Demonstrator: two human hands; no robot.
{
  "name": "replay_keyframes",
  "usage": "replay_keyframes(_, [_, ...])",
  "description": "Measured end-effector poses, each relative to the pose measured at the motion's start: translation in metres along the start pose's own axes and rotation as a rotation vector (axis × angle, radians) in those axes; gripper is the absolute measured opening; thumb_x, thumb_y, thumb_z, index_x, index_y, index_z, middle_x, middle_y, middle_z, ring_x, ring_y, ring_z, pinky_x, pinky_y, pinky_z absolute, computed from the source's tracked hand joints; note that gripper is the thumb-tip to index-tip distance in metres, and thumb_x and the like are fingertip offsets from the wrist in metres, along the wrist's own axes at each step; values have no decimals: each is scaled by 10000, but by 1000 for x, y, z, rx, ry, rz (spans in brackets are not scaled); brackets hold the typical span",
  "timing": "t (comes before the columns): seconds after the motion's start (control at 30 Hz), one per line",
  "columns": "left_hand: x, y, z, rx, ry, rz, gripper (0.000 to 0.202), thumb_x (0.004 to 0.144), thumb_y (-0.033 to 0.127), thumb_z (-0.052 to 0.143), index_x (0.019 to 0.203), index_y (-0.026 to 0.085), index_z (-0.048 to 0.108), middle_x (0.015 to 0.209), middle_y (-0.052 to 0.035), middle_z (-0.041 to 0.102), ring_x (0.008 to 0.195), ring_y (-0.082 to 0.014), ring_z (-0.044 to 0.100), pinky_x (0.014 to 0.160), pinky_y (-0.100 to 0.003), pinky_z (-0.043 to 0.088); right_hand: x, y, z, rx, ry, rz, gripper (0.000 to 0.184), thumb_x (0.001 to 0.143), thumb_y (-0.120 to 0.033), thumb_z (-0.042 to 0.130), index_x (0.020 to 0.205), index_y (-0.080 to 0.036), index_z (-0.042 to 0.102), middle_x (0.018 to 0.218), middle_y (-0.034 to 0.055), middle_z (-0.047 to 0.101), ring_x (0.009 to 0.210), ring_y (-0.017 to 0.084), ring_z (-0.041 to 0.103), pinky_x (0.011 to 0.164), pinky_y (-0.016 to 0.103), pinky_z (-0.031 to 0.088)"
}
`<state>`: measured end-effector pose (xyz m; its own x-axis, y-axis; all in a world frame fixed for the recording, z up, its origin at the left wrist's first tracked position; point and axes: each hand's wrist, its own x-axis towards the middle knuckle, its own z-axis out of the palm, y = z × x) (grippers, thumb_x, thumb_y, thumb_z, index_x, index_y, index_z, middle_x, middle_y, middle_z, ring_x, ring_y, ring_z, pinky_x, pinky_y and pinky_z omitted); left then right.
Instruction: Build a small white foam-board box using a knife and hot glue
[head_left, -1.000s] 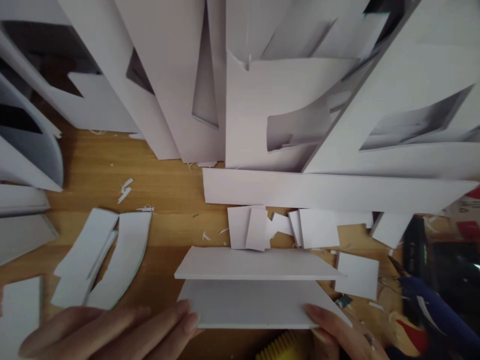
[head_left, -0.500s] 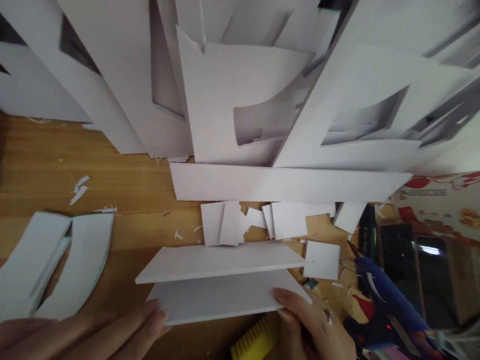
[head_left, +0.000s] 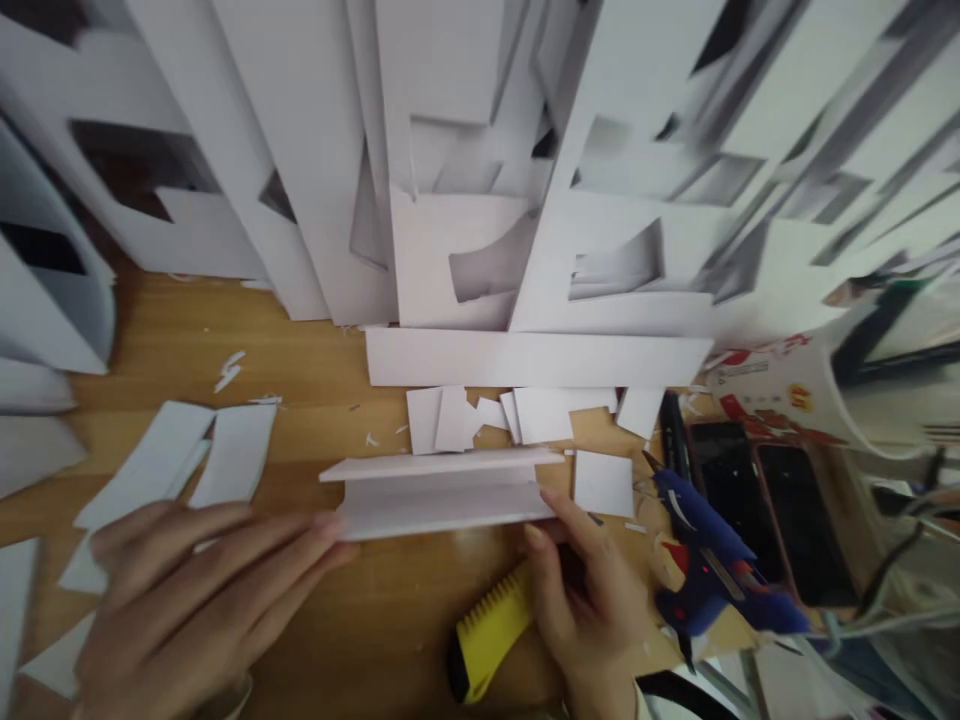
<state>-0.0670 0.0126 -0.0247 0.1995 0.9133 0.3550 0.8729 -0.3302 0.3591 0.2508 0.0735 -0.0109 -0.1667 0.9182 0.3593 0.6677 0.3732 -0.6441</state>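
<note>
A white foam board piece (head_left: 442, 508), made of two long panels set at an angle to each other, is held above the wooden table. My left hand (head_left: 202, 590) has its fingers closed together on the left end. At the right end, my right hand (head_left: 592, 590) pinches the lower panel between thumb and fingers. Below the right hand lies a yellow utility knife (head_left: 491, 635). A blue glue gun (head_left: 709, 560) with a small red light rests to the right of that hand. Small white foam board offcuts (head_left: 544, 415) lie just beyond the held piece.
Large white boards with cut-outs (head_left: 300, 170) stand along the back. A long white strip (head_left: 540, 357) lies before them. Curved white pieces (head_left: 236, 450) are at left. Two dark phones (head_left: 806, 520) and a printed paper container (head_left: 795, 390) are at right.
The view has pulled back and shows more of the table. The held piece has tilted, so its upper panel now appears nearly edge-on. Both hands keep hold of its ends.
</note>
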Motion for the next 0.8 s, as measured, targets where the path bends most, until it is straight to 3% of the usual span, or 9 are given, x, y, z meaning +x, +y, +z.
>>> replay_keyframes(0.07, [28,15,-2,76,156,79,338,921,116,689,1141,368,737,909,57,813,848,-268,679,795,-484,455,2,-2,4,1,37,-19,330,997,-132,614,1307,-229,673,848,26,788,618,153,712,569,236,570])
replay_keyframes(0.2, [55,25,-2,102,278,177,232,917,106,728,1043,300,710,874,44,805,775,-222,664,760,-442,470,3,-3,12,-19,69,-33,250,1017,-165,597,1235,-211,710,889,44,798,659,159,727,613,251,569])
replay_keyframes(0.5, [53,25,5,157,412,223,149,917,169,753,983,297,714,861,42,796,798,-213,671,805,-414,479,1,5,24,-21,136,-61,260,1006,-221,566,1217,-203,718,901,64,719,757,211,676,670,331,548])
replay_keyframes(0.7, [56,26,7,67,410,180,92,933,196,724,901,281,712,1231,-27,787,1149,-280,718,950,-487,500,4,8,26,-46,227,-143,263,984,-196,586,1187,-235,747,919,70,669,883,250,632,793,410,551])
replay_keyframes(0.8, [58,23,9,-15,378,190,81,957,199,691,909,264,697,1198,-24,804,1158,-274,740,1004,-506,509,5,7,26,-47,217,-135,282,986,-201,570,1195,-243,754,917,69,655,897,254,614,805,418,538])
